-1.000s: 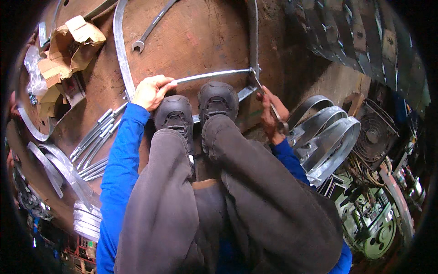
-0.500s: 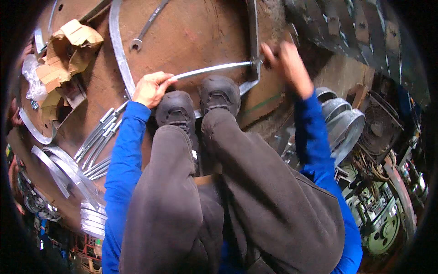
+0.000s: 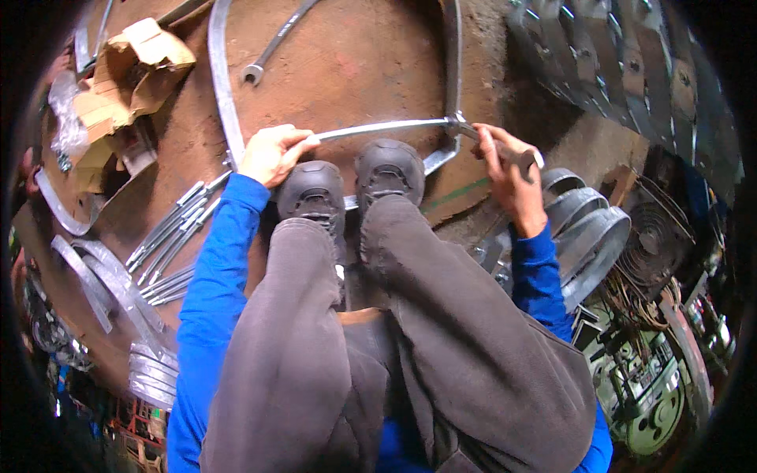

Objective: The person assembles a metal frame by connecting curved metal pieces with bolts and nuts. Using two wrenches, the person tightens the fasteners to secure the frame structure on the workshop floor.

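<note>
A thin silver metal rod (image 3: 382,126) spans the gap between two sides of a bent flat steel frame (image 3: 454,63) lying around my shoes. My left hand (image 3: 272,155) is closed around the rod's left part, near the frame's left side. At the right end of the rod, my right hand (image 3: 512,177) grips a dark wrench (image 3: 520,159). The wrench's far end meets the fastener where the rod joins the frame, though the exact fit is too small to tell. My shoes rest just on the near side of the rod.
Another wrench (image 3: 272,47) lies inside the frame. To the left are several threaded rods (image 3: 177,229), curved metal strips (image 3: 118,276) and a torn cardboard box (image 3: 130,83). Metal hoops (image 3: 587,209) and a green machine (image 3: 650,402) stand at right; dark metal plates (image 3: 607,63) are beyond.
My right hand, blurred beside the rod's end before, has come lower with the wrench now set at that end. My left hand stays on the rod. The whole view has shifted slightly.
</note>
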The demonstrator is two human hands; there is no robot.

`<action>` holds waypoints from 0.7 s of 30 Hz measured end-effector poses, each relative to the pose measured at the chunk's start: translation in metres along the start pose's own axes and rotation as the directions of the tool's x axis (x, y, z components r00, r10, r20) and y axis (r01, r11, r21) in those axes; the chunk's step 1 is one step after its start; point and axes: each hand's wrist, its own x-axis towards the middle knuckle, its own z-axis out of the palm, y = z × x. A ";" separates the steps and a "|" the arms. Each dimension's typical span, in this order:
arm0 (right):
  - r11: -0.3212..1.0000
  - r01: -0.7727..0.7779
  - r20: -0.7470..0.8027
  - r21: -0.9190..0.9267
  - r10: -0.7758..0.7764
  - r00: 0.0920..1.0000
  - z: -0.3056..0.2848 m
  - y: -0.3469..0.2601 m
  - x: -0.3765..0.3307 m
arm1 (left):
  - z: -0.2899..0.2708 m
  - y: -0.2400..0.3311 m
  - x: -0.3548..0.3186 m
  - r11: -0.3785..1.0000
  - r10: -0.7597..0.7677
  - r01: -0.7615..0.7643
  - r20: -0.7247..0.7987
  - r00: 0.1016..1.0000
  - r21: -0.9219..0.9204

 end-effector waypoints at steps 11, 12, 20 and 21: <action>0.995 0.023 0.020 -0.098 -0.021 1.000 -0.004 -0.003 0.015 | -0.061 0.035 0.145 0.868 0.181 0.112 -0.520 0.835 0.483; 0.990 0.040 0.032 -0.135 -0.036 0.999 -0.007 0.001 0.015 | -0.065 0.028 0.155 0.857 0.140 0.124 -0.457 0.878 0.500; 0.994 -0.110 0.045 -0.003 0.110 0.993 -0.005 0.010 0.007 | -0.115 0.049 0.138 0.982 -0.112 0.148 -0.267 0.957 0.120; 0.992 -0.124 0.043 0.015 0.123 0.991 -0.005 0.010 0.006 | -0.125 0.074 0.121 0.963 -0.264 0.235 -0.278 0.924 -0.135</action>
